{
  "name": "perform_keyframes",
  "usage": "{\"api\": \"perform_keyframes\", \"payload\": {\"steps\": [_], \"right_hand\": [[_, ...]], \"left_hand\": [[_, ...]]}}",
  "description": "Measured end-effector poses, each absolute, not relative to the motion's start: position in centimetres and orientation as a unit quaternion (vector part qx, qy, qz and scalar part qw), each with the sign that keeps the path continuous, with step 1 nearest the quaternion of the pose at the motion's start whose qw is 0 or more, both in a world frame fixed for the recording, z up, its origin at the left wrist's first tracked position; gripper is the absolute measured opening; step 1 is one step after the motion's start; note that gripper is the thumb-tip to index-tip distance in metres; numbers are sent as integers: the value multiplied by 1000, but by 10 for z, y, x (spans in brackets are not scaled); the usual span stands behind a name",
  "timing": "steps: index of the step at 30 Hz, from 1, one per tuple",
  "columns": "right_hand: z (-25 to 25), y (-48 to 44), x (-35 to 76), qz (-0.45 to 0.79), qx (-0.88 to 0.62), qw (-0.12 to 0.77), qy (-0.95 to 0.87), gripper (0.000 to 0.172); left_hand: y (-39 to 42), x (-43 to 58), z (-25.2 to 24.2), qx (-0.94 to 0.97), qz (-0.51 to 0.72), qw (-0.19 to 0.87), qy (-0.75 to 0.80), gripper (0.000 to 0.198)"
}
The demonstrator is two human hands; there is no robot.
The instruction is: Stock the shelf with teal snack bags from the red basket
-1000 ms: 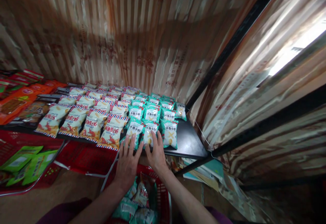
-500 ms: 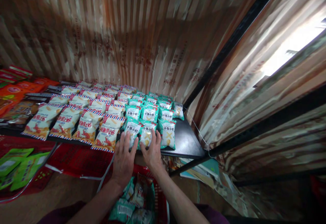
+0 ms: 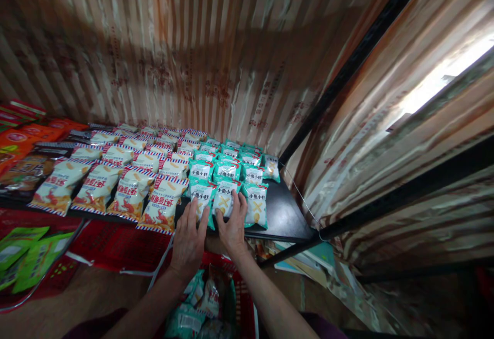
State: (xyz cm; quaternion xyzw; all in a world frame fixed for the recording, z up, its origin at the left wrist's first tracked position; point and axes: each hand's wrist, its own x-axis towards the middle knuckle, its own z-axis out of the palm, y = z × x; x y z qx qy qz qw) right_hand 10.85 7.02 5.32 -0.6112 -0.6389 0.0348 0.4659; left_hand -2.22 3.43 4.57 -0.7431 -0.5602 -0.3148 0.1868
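Rows of teal snack packets (image 3: 227, 170) lie on a black shelf (image 3: 284, 218), with rows of white, red and blue striped shrimp snack packets (image 3: 127, 184) to their left. My left hand (image 3: 189, 238) lies flat with fingers spread on the front teal packet (image 3: 203, 198). My right hand (image 3: 232, 226) rests with fingers stretched out on the teal packet (image 3: 224, 197) beside it. Both hands press at the shelf's front edge.
A red basket (image 3: 243, 298) below my arms holds more teal packets (image 3: 189, 318). Orange and dark packets (image 3: 23, 159) fill the shelf's left end. Green packets (image 3: 23, 256) lie in a red basket at lower left. Striped foil covers the back wall and right side; papers lie under the shelf.
Both hands have stayed on the two front teal packets and slid slightly further onto them. The view has shifted a little.
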Motion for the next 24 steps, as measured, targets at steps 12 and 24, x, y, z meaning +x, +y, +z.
{"api": "perform_keyframes", "payload": {"steps": [12,24], "right_hand": [[46,79,109,34,-618,461,-636,61],[44,68,108,-34,-586,421,-691,64]], "left_hand": [[54,-18,66,-752,-318,148,-558,40],[50,-13,51,-734,-364,161,-551,44]]}}
